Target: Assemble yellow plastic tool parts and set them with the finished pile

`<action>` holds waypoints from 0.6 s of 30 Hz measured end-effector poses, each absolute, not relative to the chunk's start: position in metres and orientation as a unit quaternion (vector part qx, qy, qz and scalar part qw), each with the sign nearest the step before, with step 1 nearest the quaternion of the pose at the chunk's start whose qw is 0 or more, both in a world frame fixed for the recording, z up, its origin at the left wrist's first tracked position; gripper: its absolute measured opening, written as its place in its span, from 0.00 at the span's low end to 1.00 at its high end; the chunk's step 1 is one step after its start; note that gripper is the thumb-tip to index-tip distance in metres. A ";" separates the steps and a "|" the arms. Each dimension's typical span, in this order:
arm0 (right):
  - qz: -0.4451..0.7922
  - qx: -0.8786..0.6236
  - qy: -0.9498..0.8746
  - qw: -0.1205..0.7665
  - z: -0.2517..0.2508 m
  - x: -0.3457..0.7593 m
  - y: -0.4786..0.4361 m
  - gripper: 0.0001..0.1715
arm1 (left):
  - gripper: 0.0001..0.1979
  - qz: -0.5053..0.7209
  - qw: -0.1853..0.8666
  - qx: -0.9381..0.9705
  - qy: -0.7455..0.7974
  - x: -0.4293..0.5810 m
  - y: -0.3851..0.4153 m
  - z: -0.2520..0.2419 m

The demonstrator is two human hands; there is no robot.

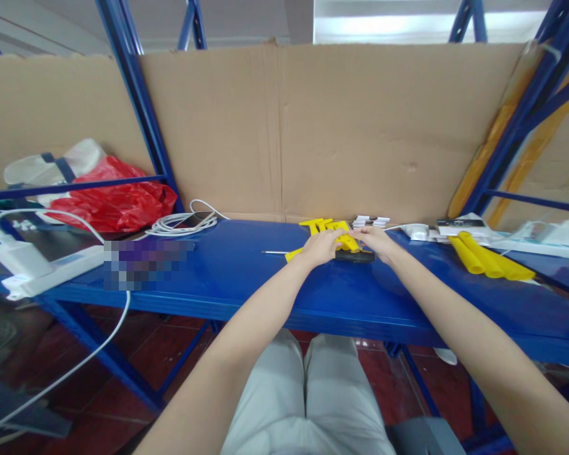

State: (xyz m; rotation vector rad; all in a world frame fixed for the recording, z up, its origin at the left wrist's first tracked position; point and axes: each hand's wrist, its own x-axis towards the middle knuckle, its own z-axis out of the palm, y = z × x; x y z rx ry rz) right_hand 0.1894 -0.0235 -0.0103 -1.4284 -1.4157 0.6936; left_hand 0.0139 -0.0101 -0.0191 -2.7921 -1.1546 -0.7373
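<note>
My left hand (pixel 319 248) and my right hand (pixel 374 240) meet over the blue shelf top (pixel 246 272). Their fingers close around a yellow plastic piece (pixel 348 244), partly hidden by the fingers. Just below lies a screwdriver's black handle (pixel 357 256); a thin metal shaft (pixel 275 253) points left beyond my left hand. Several more yellow plastic pieces (pixel 316 224) lie right behind my left hand, and another yellow end (pixel 292 254) shows under that wrist. Behind my right fingers is a small stack of white and dark pieces (pixel 370 221).
Yellow tubes (pixel 490 256) lie on the right, near a white power strip (pixel 540 246). At left are a red plastic bag (pixel 118 196), a coiled white cable (pixel 184 223) and another power strip (pixel 66 268). A cardboard panel (pixel 350 133) stands behind, between blue metal posts (pixel 142 107).
</note>
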 end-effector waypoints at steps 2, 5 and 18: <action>0.292 -0.589 -0.577 0.485 -0.011 0.189 -0.023 0.18 | 0.22 -0.237 0.015 -0.899 -0.367 0.014 -0.010 -0.019; 0.309 -0.592 -0.564 0.485 -0.012 0.189 -0.022 0.17 | 0.21 -0.237 0.013 -0.901 -0.364 0.013 -0.009 -0.019; 0.239 -0.604 -0.594 0.474 -0.018 0.218 -0.006 0.10 | 0.20 -0.237 0.006 -0.892 -0.385 0.015 -0.011 -0.018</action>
